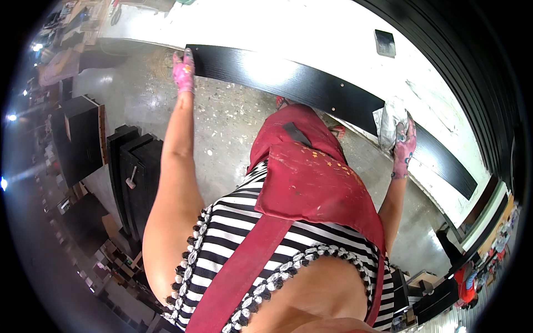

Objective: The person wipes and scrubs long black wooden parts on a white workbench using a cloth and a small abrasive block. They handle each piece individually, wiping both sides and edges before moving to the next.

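A long black board (300,80) with a wood-grain sheen and a few small holes lies along the near edge of a white worktable (333,30). My left hand (184,73), in a stained pink glove, grips the board's left end. Toward the board's right part, my right hand (405,141), in a similar stained glove, is closed around a crumpled whitish-grey cloth (392,119). That cloth rests against the board's top face. The undersides of both hands are hidden.
A small dark rectangular block (385,43) lies on the worktable beyond the board. Black ribbed panels (472,72) run along the far right. Stacked black panels (141,172) with a mallet (131,177) on them stand at left. Another person (466,283) is at far right.
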A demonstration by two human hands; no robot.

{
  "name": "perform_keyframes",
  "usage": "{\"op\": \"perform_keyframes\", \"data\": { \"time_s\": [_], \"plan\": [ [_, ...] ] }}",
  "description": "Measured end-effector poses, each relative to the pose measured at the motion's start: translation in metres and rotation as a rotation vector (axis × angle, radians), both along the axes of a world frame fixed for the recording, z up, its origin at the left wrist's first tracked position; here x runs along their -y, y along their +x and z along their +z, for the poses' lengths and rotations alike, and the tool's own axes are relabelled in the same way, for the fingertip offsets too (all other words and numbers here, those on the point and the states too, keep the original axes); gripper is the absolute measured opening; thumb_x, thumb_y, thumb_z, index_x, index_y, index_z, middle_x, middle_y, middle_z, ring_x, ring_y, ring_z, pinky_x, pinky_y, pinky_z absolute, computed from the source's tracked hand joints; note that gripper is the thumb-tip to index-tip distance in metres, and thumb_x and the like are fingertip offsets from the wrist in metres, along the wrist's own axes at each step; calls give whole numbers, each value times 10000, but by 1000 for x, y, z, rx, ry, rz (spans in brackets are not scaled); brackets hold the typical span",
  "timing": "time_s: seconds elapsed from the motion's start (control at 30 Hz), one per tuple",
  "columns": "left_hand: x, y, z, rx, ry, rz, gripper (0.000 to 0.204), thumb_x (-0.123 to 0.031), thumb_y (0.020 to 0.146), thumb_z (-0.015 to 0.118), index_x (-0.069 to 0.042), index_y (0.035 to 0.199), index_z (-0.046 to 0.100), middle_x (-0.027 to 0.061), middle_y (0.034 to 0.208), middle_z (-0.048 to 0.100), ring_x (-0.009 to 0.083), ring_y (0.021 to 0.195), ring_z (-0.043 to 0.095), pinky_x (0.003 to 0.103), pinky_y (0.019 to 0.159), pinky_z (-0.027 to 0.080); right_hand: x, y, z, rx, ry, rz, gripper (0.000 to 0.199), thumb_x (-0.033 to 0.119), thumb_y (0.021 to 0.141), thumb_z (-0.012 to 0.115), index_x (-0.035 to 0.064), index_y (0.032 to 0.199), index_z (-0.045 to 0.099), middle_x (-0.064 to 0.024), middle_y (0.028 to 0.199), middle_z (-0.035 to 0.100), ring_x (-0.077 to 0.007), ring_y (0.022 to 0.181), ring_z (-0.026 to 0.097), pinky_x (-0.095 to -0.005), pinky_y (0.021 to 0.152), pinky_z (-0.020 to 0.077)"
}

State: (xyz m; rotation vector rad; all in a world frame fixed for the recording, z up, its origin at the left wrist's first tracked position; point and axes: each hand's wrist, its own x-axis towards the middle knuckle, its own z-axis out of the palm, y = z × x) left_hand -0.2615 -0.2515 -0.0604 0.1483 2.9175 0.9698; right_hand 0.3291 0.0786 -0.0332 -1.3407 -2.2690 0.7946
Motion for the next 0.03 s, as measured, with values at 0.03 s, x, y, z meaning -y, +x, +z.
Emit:
{"op": "perform_keyframes", "data": {
  "time_s": [0.03],
  "plan": [
    [-2, 3, -6, 14, 5, -3, 740, -530, 888, 536, 16, 1372, 416, 256, 1380, 448, 377, 1308, 395, 393, 1100, 298, -1, 1, 0, 20, 3, 7, 382, 162, 908, 598, 31, 1264, 553, -223, 1283, 533, -338, 1152, 530, -359, 984, 399]
  ]
}}
